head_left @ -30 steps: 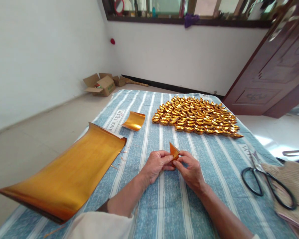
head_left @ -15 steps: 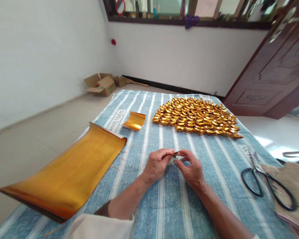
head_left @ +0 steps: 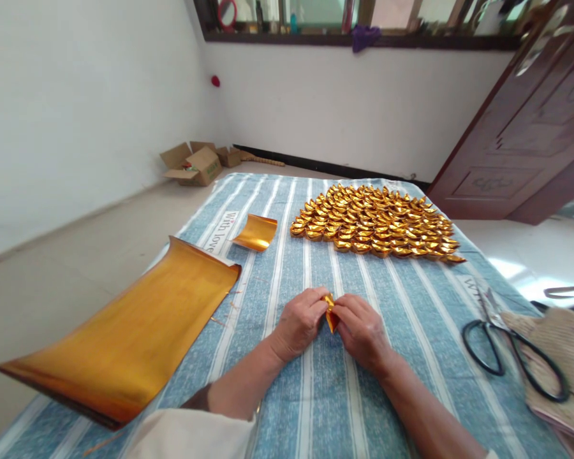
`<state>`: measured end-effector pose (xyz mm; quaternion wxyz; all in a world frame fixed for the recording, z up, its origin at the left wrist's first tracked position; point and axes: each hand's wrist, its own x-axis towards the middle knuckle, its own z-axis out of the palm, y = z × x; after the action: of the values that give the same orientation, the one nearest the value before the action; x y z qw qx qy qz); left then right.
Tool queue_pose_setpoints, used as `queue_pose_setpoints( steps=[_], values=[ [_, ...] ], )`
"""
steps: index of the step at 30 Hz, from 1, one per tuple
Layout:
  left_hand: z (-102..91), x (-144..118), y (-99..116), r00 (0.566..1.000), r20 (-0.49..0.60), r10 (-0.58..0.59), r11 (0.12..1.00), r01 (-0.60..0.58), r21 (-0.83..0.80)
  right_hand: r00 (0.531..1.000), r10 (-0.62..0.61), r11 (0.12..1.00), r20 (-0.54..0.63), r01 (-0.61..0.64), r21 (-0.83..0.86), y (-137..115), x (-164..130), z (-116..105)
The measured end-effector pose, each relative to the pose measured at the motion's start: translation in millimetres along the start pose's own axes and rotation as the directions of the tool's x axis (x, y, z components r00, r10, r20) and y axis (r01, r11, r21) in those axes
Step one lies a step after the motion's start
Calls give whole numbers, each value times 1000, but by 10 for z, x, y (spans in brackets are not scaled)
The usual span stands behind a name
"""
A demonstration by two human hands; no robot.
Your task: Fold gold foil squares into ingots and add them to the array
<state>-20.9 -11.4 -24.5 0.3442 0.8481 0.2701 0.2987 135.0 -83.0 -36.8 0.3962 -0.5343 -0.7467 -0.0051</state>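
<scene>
So you've got both hands pinched on one small folded piece of gold foil paper (head_left: 331, 313), right in the middle of the blue striped cloth (head_left: 411, 319) and just above it. Your left hand (head_left: 300, 322) grips its left side with thumb and fingertips, your right hand (head_left: 361, 330) clamps the right side the same way, and the two sets of knuckles nearly touch. Only a little gold sliver shows between your fingers, so the exact shape of the fold is hard to tell.

Off to your left lies a big sheet of gold foil (head_left: 124, 338), curling at its edges and hanging over the cloth's side. A smaller curled gold sheet (head_left: 257, 232) sits farther back, near the printed lettering. Beyond your hands, a dense batch of folded gold ingots (head_left: 375, 222) is laid out in rows. To your right, black-handled scissors (head_left: 507, 347) rest on the cloth, partly on a beige knitted fabric (head_left: 562, 357).
</scene>
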Motion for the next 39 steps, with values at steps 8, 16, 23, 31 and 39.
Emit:
queue_pose_setpoints(
  steps=[8, 16, 23, 31, 39],
  values=[
    [-46, -17, -3, 988, 104, 116, 923, -146, 356, 987, -54, 997, 154, 60, -37, -14, -29, -79],
    [-136, -14, 41, 977, 206, 64, 936, -130, 328, 960, -122, 990, 253, 134, -31, 61, -19, -115],
    [-134, -6, 29, 974, 210, 86, 931, -153, 331, 899, -267, 948, 347, 310, -74, 90, 2, -171],
    [-66, 18, 17, 992, 127, 3, 937, -47, 346, 834, -315, 929, 453, 369, -33, 148, 61, -199],
    [-111, 42, 17, 991, 127, -47, 951, 5, 308, 864, -317, 937, 391, 350, -13, 204, 52, -170]
  ],
)
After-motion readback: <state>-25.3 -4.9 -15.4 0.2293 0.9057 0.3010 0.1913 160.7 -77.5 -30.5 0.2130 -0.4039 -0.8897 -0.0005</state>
